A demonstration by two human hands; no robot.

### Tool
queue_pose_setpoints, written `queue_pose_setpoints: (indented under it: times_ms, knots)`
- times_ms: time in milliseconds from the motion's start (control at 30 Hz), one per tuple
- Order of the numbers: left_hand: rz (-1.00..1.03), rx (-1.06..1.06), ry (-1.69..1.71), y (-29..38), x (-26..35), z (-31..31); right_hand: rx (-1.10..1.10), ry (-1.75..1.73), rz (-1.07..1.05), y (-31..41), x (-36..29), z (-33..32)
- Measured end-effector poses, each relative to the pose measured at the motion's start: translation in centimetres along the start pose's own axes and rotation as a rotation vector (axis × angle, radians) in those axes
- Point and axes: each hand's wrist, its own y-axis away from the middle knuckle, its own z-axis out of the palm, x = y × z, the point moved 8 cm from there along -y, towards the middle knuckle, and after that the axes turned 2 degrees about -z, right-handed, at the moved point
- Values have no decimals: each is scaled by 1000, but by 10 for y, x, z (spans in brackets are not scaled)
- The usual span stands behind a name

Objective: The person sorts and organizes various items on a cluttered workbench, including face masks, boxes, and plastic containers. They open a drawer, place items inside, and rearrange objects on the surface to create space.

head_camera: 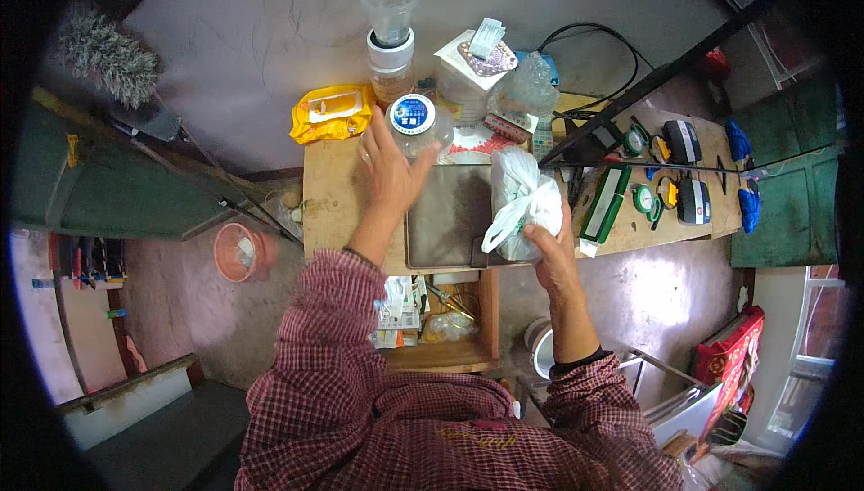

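Observation:
My right hand (555,248) grips a knotted white plastic bag (524,197) with its contents hidden, over the right edge of a dark rectangular mat (445,221). Fingers spread, my left hand (393,170) is beside a clear jar with a blue and white lid (412,114); whether the fingers touch the jar, I cannot tell. A yellow wet-wipes pack (332,113) lies left of the jar. Behind the jar stands a white-lidded container (391,52) with a clear plastic cup (390,8) on top.
Below the wooden tabletop (331,201), an open drawer (442,358) holds papers and scissors. Farther right are a green box (605,203), tape measures and a slanting black bar. A box with a blister pack (487,57) stands at the back. A pink bin (236,253) is on the floor.

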Motion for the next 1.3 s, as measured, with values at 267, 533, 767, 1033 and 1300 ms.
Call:
queue_pose_setpoints:
  times_ms: [267,533,767,1033,1300]
  knots:
    - [-686,-618,1399,110,17,21,-600,544,-136,22,-7,98]
    - [-895,-490,1586,97,-75,-20,-18,601,-663,-75,-134,81]
    - [-1009,-498,1576,99,-112,-27,119,1354,-571,-169,-164,147]
    - [-1057,-543,1533,91,-131,-27,42,1524,-489,-205,-131,159]
    - [-951,-516,1625,70,-131,-13,-32,1755,-672,-182,-108,178]
